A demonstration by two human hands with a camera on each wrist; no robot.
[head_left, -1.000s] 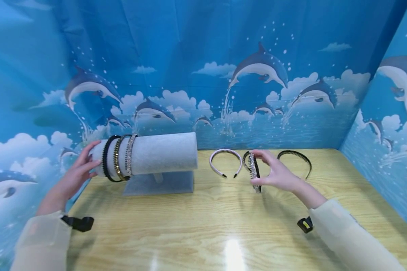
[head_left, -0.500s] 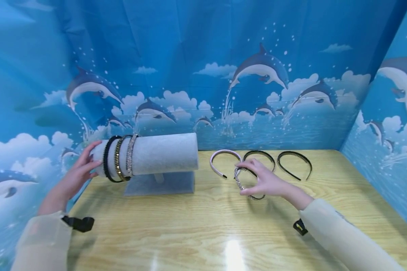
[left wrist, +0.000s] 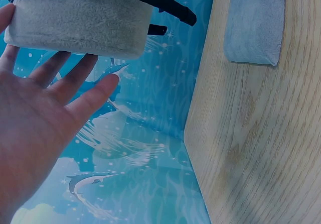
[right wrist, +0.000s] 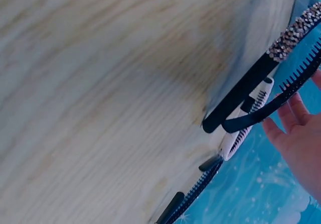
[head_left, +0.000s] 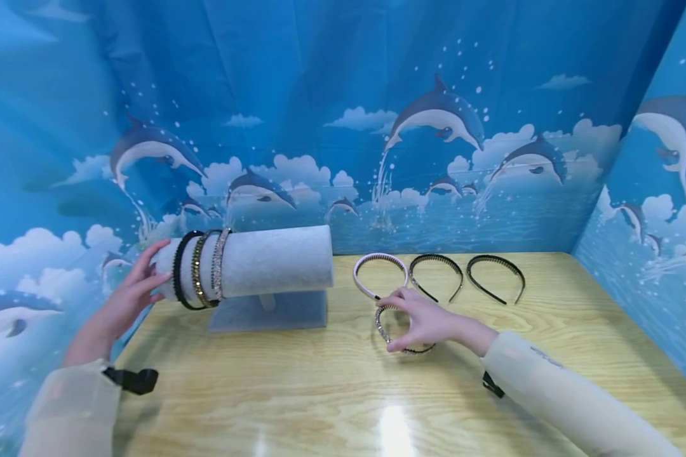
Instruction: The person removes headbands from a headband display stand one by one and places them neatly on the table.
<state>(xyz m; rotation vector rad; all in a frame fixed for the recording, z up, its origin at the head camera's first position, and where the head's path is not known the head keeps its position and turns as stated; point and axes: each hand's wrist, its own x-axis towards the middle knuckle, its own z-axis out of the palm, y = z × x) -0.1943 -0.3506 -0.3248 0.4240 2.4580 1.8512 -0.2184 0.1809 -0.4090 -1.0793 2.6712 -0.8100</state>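
Observation:
A grey plush headband stand (head_left: 280, 260) lies horizontally on its base (head_left: 303, 312). At its left end my left hand (head_left: 127, 289) holds the rim, thumb and fingers on different sides; the left wrist view shows the fingers mostly straight. Around the roll sit a black headband (head_left: 178, 270), a gold one (head_left: 197, 270) and a silver rhinestone one (head_left: 218, 263). My right hand (head_left: 425, 320) grips another rhinestone headband (head_left: 381, 327) above the table, its toothed inner side visible in the right wrist view. Part of that band hides behind the hand.
Along the back of the table (head_left: 297, 393) lie a pale pink headband (head_left: 377, 256), a black toothed headband (head_left: 437, 258) and another black headband (head_left: 497, 259). A blue dolphin-print curtain (head_left: 343, 127) stands behind and at both sides.
My right hand has moved left and towards me with the rhinestone headband, turning it from edge-on to a wider loop. The back headbands are more visible. My left hand stays on the stand.

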